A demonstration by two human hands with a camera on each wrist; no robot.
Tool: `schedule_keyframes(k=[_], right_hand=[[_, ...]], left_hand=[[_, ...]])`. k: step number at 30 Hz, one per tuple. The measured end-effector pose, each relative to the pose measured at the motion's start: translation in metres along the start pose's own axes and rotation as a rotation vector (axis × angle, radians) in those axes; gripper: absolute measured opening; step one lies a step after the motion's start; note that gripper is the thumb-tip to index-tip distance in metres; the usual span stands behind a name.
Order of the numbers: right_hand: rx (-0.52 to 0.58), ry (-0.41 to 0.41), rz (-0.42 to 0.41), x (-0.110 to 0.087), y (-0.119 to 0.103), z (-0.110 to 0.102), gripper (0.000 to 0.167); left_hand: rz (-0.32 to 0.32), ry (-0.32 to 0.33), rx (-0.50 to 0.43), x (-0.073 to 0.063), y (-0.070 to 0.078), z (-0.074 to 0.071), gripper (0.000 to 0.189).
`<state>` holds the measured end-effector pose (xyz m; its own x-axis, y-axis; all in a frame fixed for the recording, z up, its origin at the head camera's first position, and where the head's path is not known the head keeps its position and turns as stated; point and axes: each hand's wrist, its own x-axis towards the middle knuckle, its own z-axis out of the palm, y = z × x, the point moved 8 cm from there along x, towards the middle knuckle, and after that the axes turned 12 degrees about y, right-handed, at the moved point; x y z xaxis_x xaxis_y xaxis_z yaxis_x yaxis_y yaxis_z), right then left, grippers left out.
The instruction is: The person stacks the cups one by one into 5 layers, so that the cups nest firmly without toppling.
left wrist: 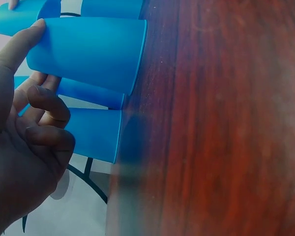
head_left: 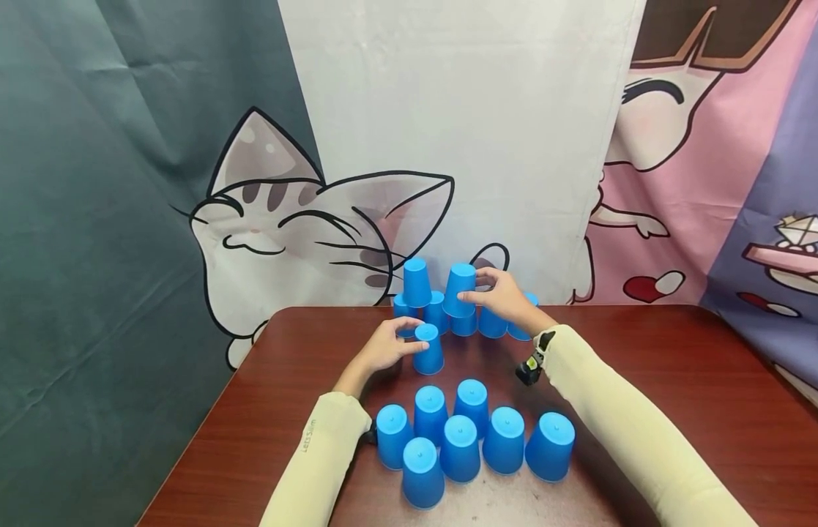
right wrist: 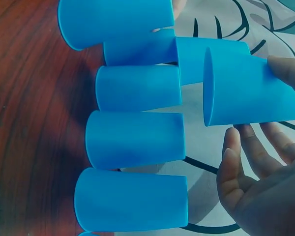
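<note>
My left hand [head_left: 386, 345] pinches an upside-down blue cup [head_left: 428, 351] near its top, thumb on the near side. This cup is in front of a back row of upside-down blue cups [head_left: 493, 323]. In the left wrist view, that hand's thumb [left wrist: 27, 42] presses the cup's side, with two fingers curled in. My right hand [head_left: 504, 296] grips another upside-down blue cup [head_left: 459, 291], just over the back row. Beside it, a blue cup [head_left: 417, 284] stands on the row as a second level. The right wrist view shows the held cup [right wrist: 250, 91] between thumb and fingers.
Several upside-down blue cups [head_left: 460, 450] stand in a loose cluster at the front of the brown wooden table [head_left: 672, 366], between my forearms. A cloth [head_left: 514, 132] with cartoon drawings hangs behind the table. A black wrist strap device [head_left: 530, 366] is on my right wrist.
</note>
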<state>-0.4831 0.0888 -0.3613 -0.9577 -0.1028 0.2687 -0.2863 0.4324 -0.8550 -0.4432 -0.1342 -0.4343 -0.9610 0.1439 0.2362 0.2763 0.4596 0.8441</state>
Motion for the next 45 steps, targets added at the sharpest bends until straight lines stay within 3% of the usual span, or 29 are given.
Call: schedule_keyframes(k=[7, 16, 45], right_hand=[[0.059, 0.031, 0.025, 0.008, -0.002, 0.002, 0.074], [0.029, 0.032, 0.055, 0.012, 0.002, 0.011, 0.073], [-0.077, 0.054, -0.024, 0.031, -0.002, 0.024, 0.066]], left_hand=[[-0.002, 0.002, -0.004, 0.000, -0.002, 0.000, 0.050], [-0.007, -0.012, -0.008, -0.001, -0.005, 0.005, 0.051], [0.001, -0.006, 0.038, 0.001, -0.002, -0.001, 0.051]])
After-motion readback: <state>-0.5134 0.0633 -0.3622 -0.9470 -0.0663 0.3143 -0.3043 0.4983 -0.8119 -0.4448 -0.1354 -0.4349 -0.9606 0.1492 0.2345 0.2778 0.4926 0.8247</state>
